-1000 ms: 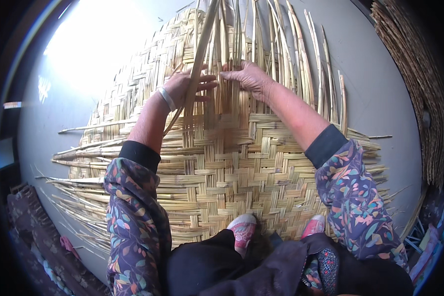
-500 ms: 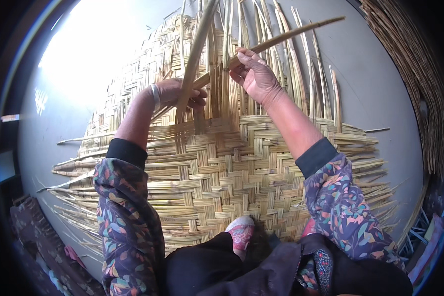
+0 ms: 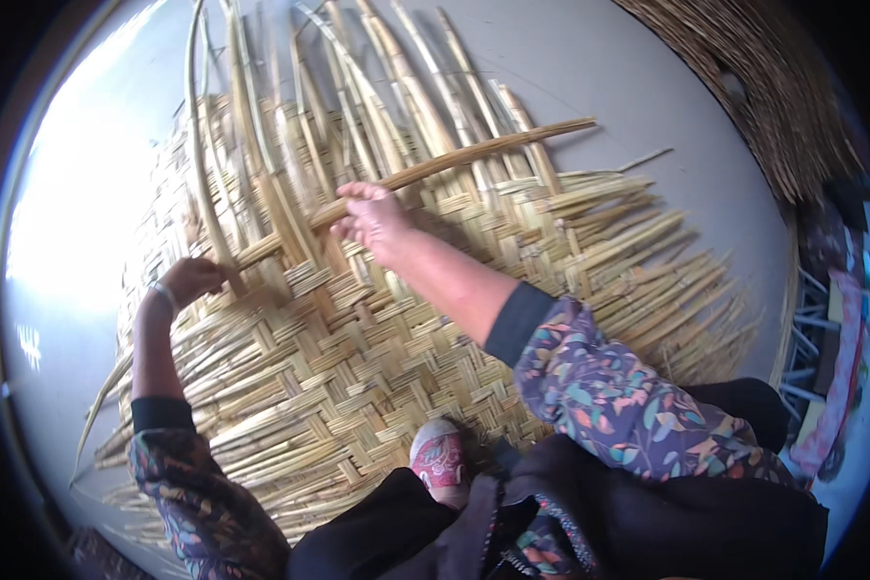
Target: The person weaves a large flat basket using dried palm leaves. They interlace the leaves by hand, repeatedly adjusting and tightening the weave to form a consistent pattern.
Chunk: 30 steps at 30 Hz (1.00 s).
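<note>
Split-reed mat: centre, checked over-under weave, pale straw yellow, loose reed ends fringing 4 and 8 o'clock
Flat strip: long, brownish, fibrous; laid slantwise from 9 to between 1 and 2 o'clock, across the lifted reeds
Lifted reeds: 10 to 12 o'clock, jointed, slim, some bowed
Left hand: 9 o'clock, fingers curled near strip's lower end; blurred, can't tell if pinching
Right hand: just off centre toward 11, thumb and fingers parted about strip; grip firmness can't tell
Floor: smooth, grey
Brown stalk bundle: 2 o'clock, coarse, ridged
Shoe: 6 o'clock, pink patterned, pale toe
</note>
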Tool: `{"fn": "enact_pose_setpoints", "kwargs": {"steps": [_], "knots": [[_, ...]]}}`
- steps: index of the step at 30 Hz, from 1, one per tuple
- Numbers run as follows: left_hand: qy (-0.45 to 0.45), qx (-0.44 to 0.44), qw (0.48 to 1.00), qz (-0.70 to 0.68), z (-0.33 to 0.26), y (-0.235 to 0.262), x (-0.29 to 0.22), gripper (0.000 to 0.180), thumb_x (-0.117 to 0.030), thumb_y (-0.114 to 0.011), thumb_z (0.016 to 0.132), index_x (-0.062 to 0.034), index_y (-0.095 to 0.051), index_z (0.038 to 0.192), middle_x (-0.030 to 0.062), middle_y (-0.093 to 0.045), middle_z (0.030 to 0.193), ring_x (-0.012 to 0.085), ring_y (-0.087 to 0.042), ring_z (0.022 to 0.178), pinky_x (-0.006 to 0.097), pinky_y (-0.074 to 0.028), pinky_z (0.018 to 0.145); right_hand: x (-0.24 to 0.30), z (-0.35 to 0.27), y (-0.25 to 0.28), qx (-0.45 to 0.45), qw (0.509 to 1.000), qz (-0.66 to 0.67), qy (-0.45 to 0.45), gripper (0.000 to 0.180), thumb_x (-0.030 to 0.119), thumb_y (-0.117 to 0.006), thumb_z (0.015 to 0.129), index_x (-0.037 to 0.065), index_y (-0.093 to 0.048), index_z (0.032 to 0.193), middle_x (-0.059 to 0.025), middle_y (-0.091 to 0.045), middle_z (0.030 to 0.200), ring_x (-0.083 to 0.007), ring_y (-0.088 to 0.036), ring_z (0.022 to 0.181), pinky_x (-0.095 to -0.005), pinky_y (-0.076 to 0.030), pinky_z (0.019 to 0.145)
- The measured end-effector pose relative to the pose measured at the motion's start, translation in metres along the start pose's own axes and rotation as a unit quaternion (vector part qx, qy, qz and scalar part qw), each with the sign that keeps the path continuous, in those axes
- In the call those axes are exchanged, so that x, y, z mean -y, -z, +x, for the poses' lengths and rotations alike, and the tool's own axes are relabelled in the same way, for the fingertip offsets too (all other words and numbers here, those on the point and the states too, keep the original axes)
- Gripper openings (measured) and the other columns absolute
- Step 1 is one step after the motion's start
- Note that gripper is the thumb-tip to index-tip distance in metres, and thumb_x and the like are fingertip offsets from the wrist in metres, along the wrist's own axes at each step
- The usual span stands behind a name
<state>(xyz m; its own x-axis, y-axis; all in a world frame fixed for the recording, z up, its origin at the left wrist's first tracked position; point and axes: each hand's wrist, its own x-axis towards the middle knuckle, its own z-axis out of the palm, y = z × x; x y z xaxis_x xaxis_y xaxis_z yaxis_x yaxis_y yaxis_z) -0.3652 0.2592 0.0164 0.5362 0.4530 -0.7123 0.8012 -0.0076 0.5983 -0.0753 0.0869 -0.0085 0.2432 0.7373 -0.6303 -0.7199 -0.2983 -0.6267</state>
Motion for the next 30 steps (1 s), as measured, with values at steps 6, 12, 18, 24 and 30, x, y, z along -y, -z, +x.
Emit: {"fn": "enact_pose_setpoints", "kwargs": {"steps": [6,12,18,24,30], "knots": [[0.038,-0.015,0.999,0.001,-0.013,-0.011,-0.013,0.022,-0.018,-0.061,0.083,0.0024,-0.066,0.088,0.0046,-0.062,0.068,0.0105,-0.057,0.062,0.026,-0.046,0.060,0.002,-0.011,0.000,-0.035,0.999,-0.006,-0.011,0.017,0.000,-0.046,0.089,0.002,-0.054,0.104,-0.0098,-0.054,0.089,-0.0146,-0.055,0.065,-0.0267,-0.057,0.058],[0.056,-0.071,0.990,0.109,-0.001,-0.025,-0.003,0.019,-0.018,-0.063,0.081,0.0014,-0.067,0.080,0.0052,-0.060,0.060,0.0107,-0.055,0.052,0.026,-0.045,0.051,-0.012,-0.012,-0.001,-0.050,0.998,-0.041,-0.015,0.018,-0.001,-0.045,0.088,0.003,-0.055,0.103,-0.0101,-0.055,0.092,-0.0140,-0.057,0.062,-0.0248,-0.057,0.053],[-0.065,-0.041,0.995,-0.056,0.004,-0.018,0.031,0.025,-0.022,-0.064,0.081,-0.0003,-0.067,0.092,0.0077,-0.066,0.082,0.0125,-0.060,0.073,0.027,-0.050,0.068,-0.011,0.003,0.016,-0.014,0.999,-0.043,0.012,0.024,0.000,-0.053,0.085,0.002,-0.051,0.109,-0.0144,-0.058,0.091,-0.0184,-0.063,0.058,-0.0226,-0.054,0.048],[0.032,-0.102,0.994,0.025,-0.011,-0.036,0.004,0.023,-0.020,-0.063,0.082,-0.0014,-0.067,0.095,0.0067,-0.066,0.080,0.0118,-0.060,0.072,0.026,-0.049,0.068,-0.005,-0.018,-0.002,-0.061,0.981,-0.179,0.051,0.023,-0.001,-0.045,0.087,0.002,-0.054,0.108,-0.0121,-0.059,0.094,-0.0149,-0.064,0.068,-0.0214,-0.054,0.051],[0.020,-0.127,0.985,0.112,-0.020,-0.044,0.000,0.024,-0.024,-0.063,0.080,-0.0054,-0.068,0.094,0.0084,-0.067,0.083,0.0168,-0.061,0.076,0.029,-0.049,0.073,-0.009,-0.033,0.003,-0.048,0.959,-0.260,0.104,0.023,0.000,-0.045,0.089,0.000,-0.052,0.110,-0.0101,-0.059,0.092,-0.0119,-0.064,0.070,-0.0177,-0.053,0.052]]}}
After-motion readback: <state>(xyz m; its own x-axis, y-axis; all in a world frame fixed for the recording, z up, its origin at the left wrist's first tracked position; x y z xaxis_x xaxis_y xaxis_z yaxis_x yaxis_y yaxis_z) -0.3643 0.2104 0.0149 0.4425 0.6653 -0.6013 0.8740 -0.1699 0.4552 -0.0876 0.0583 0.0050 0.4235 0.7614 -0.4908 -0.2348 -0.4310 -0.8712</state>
